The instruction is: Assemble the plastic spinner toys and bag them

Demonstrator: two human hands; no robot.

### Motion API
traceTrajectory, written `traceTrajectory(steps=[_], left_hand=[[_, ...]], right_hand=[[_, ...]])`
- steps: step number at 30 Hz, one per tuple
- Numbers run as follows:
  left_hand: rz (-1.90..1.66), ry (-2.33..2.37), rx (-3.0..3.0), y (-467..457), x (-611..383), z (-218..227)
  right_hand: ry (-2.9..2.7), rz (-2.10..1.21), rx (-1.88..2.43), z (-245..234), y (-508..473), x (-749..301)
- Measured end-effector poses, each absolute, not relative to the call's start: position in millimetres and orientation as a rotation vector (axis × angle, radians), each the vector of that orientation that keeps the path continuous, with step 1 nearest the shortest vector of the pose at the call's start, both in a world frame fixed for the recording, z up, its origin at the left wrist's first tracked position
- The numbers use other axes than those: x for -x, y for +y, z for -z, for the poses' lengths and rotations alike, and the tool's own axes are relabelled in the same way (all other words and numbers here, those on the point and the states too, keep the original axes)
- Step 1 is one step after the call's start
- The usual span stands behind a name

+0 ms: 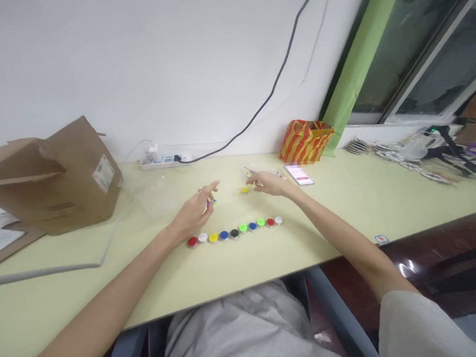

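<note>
- Pale yellow desk (244, 265). Nearest on it?
- Small round pots (234, 234) with bright lids, all in one neat row. Side by side, maybe for easy reach.
- Left hand (193, 211)?
- Just past the row. Fingers (211, 190) curled in, maybe pinching something tiny, blue or green. Too small to tell.
- Right hand (271, 183)?
- Farther along. Long fingers (255, 178) stretched out, a bit open, close to a little yellow bit (244, 189). Hold or no hold, hard to tell.
- And far back?
- Phone (298, 175), striped bag (305, 141), white wall (132, 61).
</note>
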State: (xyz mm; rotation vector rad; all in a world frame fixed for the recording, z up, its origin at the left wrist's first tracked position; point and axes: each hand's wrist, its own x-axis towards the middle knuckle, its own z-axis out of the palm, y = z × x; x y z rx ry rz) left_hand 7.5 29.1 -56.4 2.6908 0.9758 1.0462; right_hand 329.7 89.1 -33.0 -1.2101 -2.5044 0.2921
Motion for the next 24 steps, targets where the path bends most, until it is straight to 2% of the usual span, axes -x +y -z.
traceTrajectory(steps=[3,14,20,24], left_hand=[[-1.063,0.951,-2.725,28.9,-6.6,55.5],[-1.059,1.145,-2.676,29.4,-11.2,60.4],[-1.016,1.098,-2.65,28.2,-17.1,62.6],[-1.004,1.022,-2.626,26.3,-21.6,64.2]], right_hand=[[-2.565,-0.185,1.223,43.8,107.9,-310.7],[-2.392,-0.328,1.107,45.8,87.0,-277.1],[-1.966,-0.846,0.783,46.8,40.9,-248.5],[-1.797,-1.032,0.713,48.9,24.0,-236.2]])
